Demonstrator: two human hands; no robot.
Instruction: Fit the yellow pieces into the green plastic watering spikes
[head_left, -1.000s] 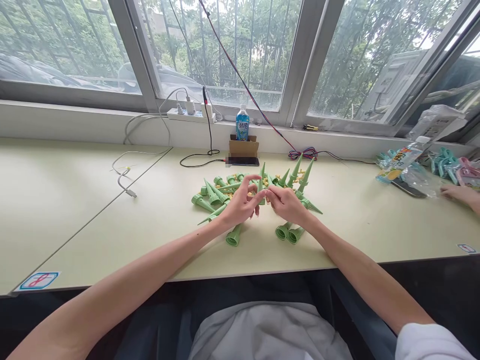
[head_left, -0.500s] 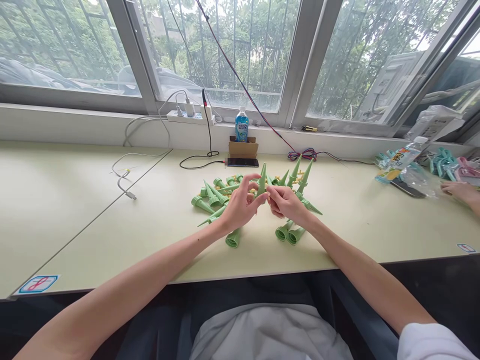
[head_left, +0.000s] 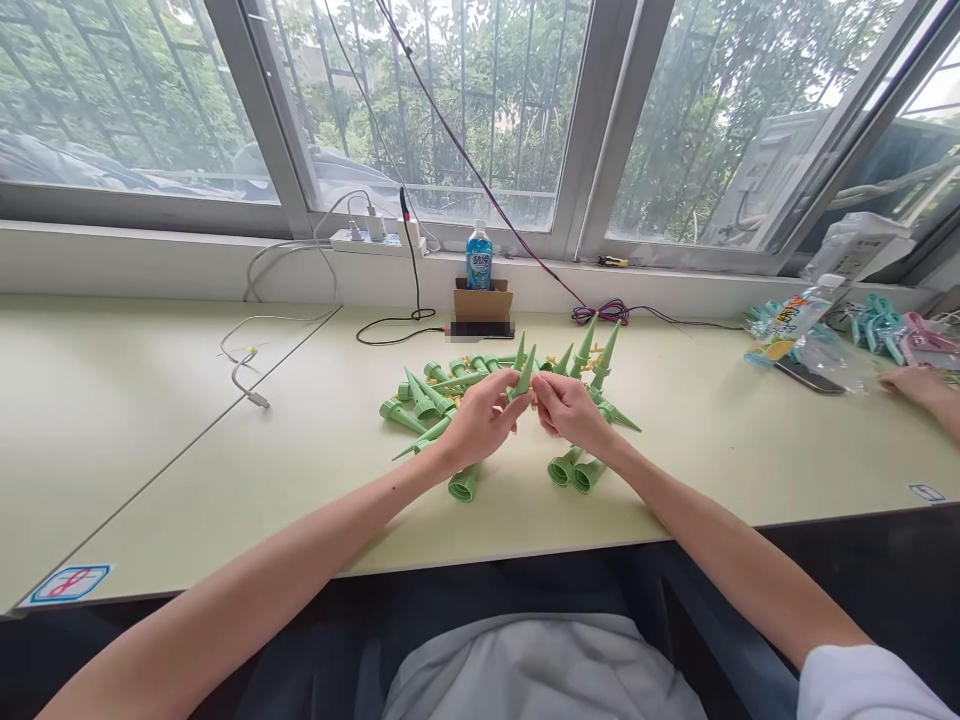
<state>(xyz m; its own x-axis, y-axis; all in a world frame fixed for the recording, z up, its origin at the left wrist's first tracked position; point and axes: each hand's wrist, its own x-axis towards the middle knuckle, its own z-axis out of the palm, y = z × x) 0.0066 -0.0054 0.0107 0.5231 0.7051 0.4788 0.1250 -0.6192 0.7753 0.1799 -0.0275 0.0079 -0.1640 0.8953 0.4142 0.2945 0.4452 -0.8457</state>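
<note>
A green plastic cone-shaped spike (head_left: 523, 374) is being pinched between the left hand (head_left: 480, 425) and the right hand (head_left: 574, 410) above the pale green table (head_left: 300, 450). A few upright spikes (head_left: 592, 352) are seemingly being kept finished behind, with many loose spikes (head_left: 421, 400) left.

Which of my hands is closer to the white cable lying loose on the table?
Left. The left hand, pinching a green spike, is on the side of the white cable, though well apart from it; the right hand lies beyond the left hand, farther still.
</note>
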